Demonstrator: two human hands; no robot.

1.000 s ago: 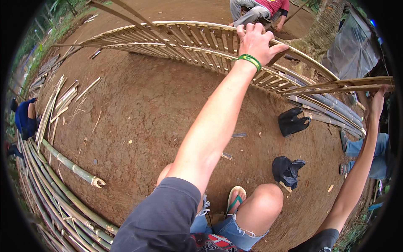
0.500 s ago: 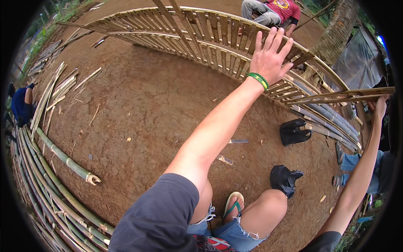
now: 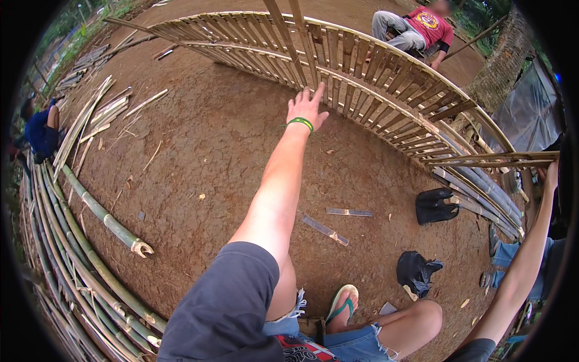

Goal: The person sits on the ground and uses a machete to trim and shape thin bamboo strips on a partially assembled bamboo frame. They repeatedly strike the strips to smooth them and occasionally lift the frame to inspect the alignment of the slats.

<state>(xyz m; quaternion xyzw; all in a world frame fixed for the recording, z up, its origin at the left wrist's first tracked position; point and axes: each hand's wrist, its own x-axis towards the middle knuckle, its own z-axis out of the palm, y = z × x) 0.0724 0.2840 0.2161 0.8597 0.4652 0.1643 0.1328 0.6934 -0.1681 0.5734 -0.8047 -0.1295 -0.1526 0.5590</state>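
A long bamboo slat fence panel (image 3: 356,81) stands across the far side, its many upright slats joined by long rails. My left hand (image 3: 307,107), with a green and yellow band at the wrist, stretches toward the panel's lower part near two long diagonal strips. Its fingers are spread and hold nothing; whether the fingertips touch the slats I cannot tell. At the far right, my right hand (image 3: 550,175) grips the end of the panel's bamboo end strips (image 3: 491,159), its fingers partly hidden in shadow.
Bamboo poles (image 3: 90,271) lie in a pile at left, with split strips (image 3: 81,130) beyond. Two short bamboo pieces (image 3: 350,212) and black plastic bags (image 3: 416,271) lie on the dirt. One person (image 3: 425,27) sits behind the panel; another (image 3: 41,133) bends at left.
My left hand has come off the upper part of the panel and moved left and down toward its lower edge. My right hand stays at the end strips. The view has shifted slightly.
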